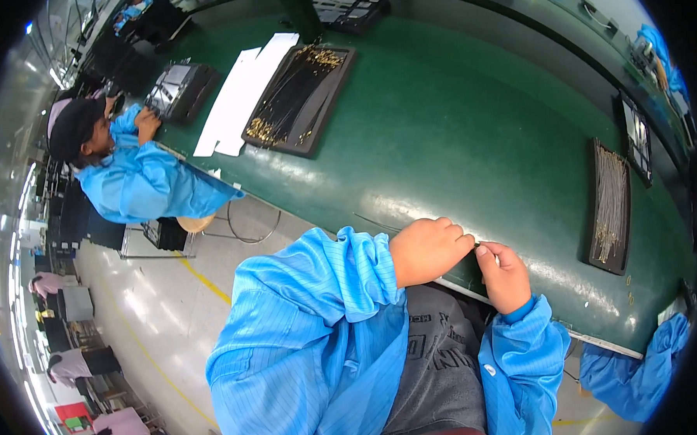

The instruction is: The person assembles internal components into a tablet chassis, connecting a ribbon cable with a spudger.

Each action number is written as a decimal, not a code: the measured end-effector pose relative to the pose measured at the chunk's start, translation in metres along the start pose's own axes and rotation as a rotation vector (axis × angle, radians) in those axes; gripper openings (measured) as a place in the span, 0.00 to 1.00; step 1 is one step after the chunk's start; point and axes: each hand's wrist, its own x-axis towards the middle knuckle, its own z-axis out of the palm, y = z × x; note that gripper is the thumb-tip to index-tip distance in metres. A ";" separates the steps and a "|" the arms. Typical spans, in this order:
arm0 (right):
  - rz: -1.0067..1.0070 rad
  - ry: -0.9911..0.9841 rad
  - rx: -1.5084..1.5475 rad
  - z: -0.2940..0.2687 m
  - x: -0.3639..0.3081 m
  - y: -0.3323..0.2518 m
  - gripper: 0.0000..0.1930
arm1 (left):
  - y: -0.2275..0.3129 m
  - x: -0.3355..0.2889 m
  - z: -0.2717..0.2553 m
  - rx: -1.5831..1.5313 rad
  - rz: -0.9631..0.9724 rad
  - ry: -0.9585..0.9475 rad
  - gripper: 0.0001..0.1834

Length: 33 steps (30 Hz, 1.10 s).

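Note:
Over the front edge of the green table, my left hand (434, 250) is closed, knuckles up, around a thin dark cable (376, 221). One length of it trails out to the left over the tabletop. My right hand (505, 275) meets the left fingertips, its thumb and forefinger pinched at a tiny light-coloured end (476, 244) of the cable. Fingers hide the stretch between. Farther left lies a dark tray (313, 124) of black cables (285, 100) with gold ends. At the right a narrower dark tray (625, 213) holds grey cables (610, 198) with gold tips.
White sheets (238, 98) lie beside the left tray. Dark cases with metallic parts stand at the far edge (347, 11) and far right (637, 139). A co-worker in a blue smock (148, 179) handles a dark case (180, 91) at the left. Blue cloth (635, 372) shows lower right.

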 end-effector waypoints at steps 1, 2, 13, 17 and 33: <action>-0.017 0.007 -0.042 0.001 -0.001 -0.001 0.12 | 0.001 -0.004 0.000 -0.002 -0.012 0.005 0.12; -0.021 0.000 -0.051 0.002 -0.002 0.000 0.12 | 0.002 -0.005 -0.001 0.009 -0.029 -0.016 0.12; -0.055 -0.046 -0.028 -0.003 -0.006 0.004 0.11 | 0.009 -0.014 0.005 -0.005 -0.060 0.074 0.13; -0.018 -0.152 -0.026 -0.009 0.002 0.010 0.12 | 0.008 -0.016 0.009 -0.028 -0.085 0.155 0.10; 0.158 -0.396 0.050 -0.010 0.026 -0.017 0.15 | -0.002 -0.016 0.001 -0.020 -0.158 0.204 0.08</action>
